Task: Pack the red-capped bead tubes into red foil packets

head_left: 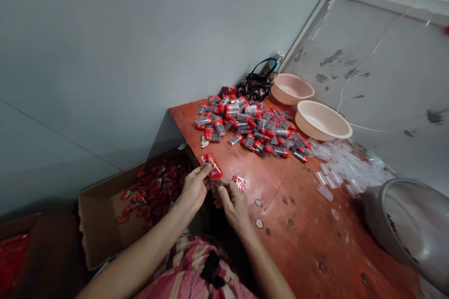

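Over the near left edge of the red wooden table (294, 243), my left hand (196, 184) pinches a red printed packet (214, 168). Close beside it, my right hand (233, 201) grips a clear case with dark contents (216, 188), which touches the lower end of the packet. A small red-and-white wrapper (240, 182) lies on the table just behind my right fingers. Farther back is a heap of clear cases with red ends (250, 124).
Clear empty sleeves (345, 163) are piled at the right, near a grey basin (414, 224). Two pale bowls (293, 88) and a dark handbag (255, 86) stand behind. A cardboard box (100, 224) with red packets is at the lower left.
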The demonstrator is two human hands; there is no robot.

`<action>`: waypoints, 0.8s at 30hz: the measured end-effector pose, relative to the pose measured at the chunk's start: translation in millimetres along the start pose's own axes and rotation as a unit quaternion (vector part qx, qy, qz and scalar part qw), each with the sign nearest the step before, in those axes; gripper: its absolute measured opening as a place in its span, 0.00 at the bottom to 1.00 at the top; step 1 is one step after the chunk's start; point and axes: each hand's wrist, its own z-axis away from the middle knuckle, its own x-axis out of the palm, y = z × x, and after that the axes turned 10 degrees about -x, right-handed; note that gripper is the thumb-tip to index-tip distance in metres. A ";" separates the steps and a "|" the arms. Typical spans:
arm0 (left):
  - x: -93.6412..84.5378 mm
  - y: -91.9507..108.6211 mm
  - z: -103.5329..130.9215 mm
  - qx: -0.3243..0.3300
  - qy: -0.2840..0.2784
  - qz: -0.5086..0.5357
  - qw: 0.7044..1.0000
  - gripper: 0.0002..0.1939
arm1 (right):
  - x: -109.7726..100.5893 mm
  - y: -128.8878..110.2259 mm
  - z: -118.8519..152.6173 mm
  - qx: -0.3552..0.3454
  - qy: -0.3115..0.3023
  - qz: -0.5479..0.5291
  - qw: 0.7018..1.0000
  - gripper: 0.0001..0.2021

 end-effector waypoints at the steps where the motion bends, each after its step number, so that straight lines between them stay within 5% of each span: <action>1: 0.9 0.1 1.2 0.005 -0.008 -0.014 1.000 0.10 | 0.1 0.3 0.5 0.006 0.002 -0.021 1.000 0.11; 7: -0.9 -1.6 0.6 -0.013 -0.056 -0.102 0.993 0.10 | 0.6 3.0 2.4 -0.026 0.043 0.037 0.998 0.10; 19: -1.2 4.4 2.6 -0.052 -0.080 -0.115 0.989 0.12 | -3.3 8.5 0.8 -0.040 0.051 0.048 0.997 0.10; 24: 2.5 2.6 2.1 -0.012 -0.056 -0.143 0.988 0.11 | -3.4 8.1 1.0 -0.039 0.048 0.026 0.998 0.10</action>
